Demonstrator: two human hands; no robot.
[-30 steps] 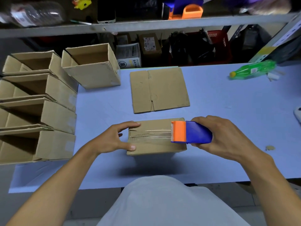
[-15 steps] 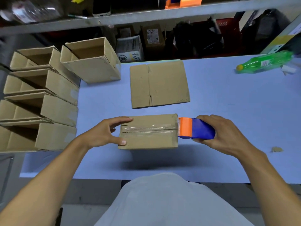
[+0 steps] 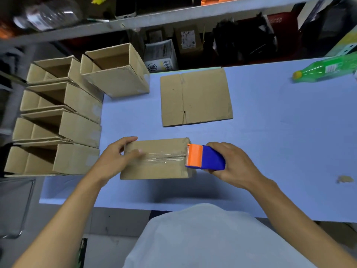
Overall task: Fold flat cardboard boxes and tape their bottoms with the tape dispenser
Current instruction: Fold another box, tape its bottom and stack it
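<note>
A folded cardboard box stands bottom-up near the table's front edge, with clear tape shining along its centre seam. My left hand grips the box's left end, thumb lying on the taped seam. My right hand holds the blue and orange tape dispenser, whose orange head sits at the box's right edge. A flat unfolded cardboard box lies further back in the middle of the table.
Several folded open boxes lie stacked on their sides along the left edge, one more behind them. A green plastic bottle lies at the back right. A cluttered shelf runs above the blue table.
The dispenser has been drawn from partway along the seam to the box's right edge, laying tape. My left thumb has slid onto the seam. My head has shifted left.
</note>
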